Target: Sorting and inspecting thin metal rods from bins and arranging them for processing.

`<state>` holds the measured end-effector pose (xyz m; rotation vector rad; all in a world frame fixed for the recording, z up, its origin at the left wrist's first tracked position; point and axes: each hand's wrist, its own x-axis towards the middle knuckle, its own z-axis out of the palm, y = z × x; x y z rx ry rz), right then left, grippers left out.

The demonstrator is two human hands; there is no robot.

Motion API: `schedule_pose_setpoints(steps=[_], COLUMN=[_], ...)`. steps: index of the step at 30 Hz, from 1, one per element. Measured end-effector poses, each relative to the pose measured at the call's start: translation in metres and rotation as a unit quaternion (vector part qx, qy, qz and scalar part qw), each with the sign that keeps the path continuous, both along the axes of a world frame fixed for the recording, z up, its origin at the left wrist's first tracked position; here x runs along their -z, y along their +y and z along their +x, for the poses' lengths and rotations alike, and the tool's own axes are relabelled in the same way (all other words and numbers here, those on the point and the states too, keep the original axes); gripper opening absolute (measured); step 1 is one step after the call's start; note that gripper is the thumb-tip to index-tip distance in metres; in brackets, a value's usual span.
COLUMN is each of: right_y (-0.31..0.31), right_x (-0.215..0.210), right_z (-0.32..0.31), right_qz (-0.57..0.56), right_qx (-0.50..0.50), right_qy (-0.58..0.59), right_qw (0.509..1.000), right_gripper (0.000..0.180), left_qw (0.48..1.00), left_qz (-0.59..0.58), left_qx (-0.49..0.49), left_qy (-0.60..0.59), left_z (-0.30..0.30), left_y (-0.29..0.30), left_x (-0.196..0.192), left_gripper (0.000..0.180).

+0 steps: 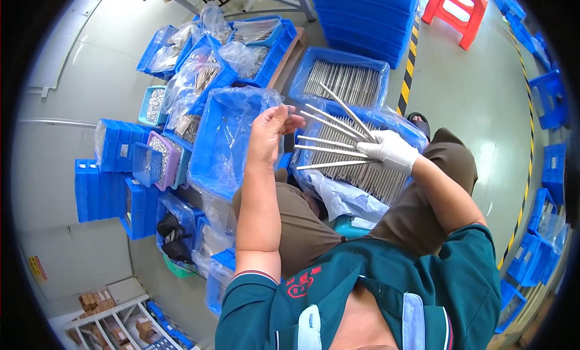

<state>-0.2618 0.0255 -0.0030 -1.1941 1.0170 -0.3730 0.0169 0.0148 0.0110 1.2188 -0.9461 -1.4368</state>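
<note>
My right hand (391, 152), in a white glove, is closed around the ends of several thin metal rods (329, 142). They fan out leftward from it, one slanting up and away. Beneath them, a plastic-lined blue crate (386, 182) in front of my knees holds many similar rods in rows. My bare left hand (275, 128) is raised near the free ends of the fan, thumb and fingers apart, with nothing visible in it. Left of the crate and under that hand stands a blue bin (208, 141) lined with clear plastic.
Beyond the rods is another blue crate (382, 78) of upright-packed rods, with stacked blue crates (362, 24) behind. Small-part trays (166, 163) and bagged bins (199, 66) crowd the left. A red stool (468, 18) stands at far right, past black-and-yellow floor tape (411, 63).
</note>
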Motion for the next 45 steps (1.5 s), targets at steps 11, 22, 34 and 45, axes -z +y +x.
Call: schedule_pose_setpoints(steps=[11, 22, 34, 45], right_y=[0.004, 0.004, 0.006, 0.005], right_x=[0.000, 0.003, 0.009, 0.008], right_z=[0.000, -0.003, 0.002, 0.007], right_qz=[0.011, 0.022, -0.035, -0.157], right_qx=[-0.034, -0.064, -0.062, -0.076], right_qy=[-0.043, -0.051, 0.019, 0.106], right_qw=[0.998, 0.996, 0.997, 0.979], right_gripper=[0.032, 0.038, 0.035, 0.035], left_qw=[0.997, 0.986, 0.993, 0.990], left_qz=[-0.010, -0.056, -0.084, -0.087], left_qx=[0.074, 0.150, 0.080, 0.106], left_qy=[0.030, 0.035, -0.002, -0.016], left_z=[-0.003, -0.011, -0.009, -0.006], left_y=[-0.001, 0.002, 0.000, -0.001], left_x=[-0.003, -0.003, -0.015, -0.008], left_gripper=[0.032, 0.033, 0.024, 0.030])
